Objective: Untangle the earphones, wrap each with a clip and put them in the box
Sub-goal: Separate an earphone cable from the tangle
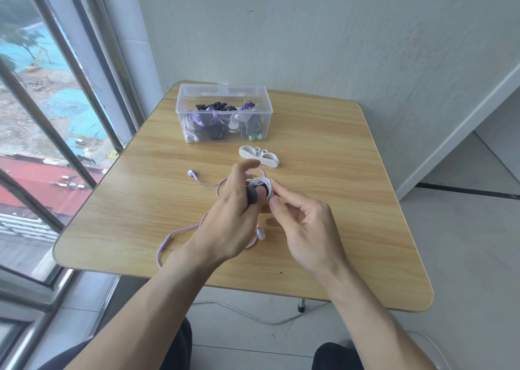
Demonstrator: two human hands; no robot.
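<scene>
A coiled white earphone cord (261, 185) wound around a dark oval clip (252, 195) is sitting above mid-table, pinched between both hands. The left hand (233, 215) is gripping the clip, index finger extended upward; the right hand (304, 223) is closing thumb and forefinger on the coil's right edge. A loose lilac earphone cable (180, 233) is trailing under the left wrist across the light wooden table (323, 229). Beyond, a white rubbery clip (259, 155) is lying just before the clear plastic box (223, 113) holding wrapped earphones.
</scene>
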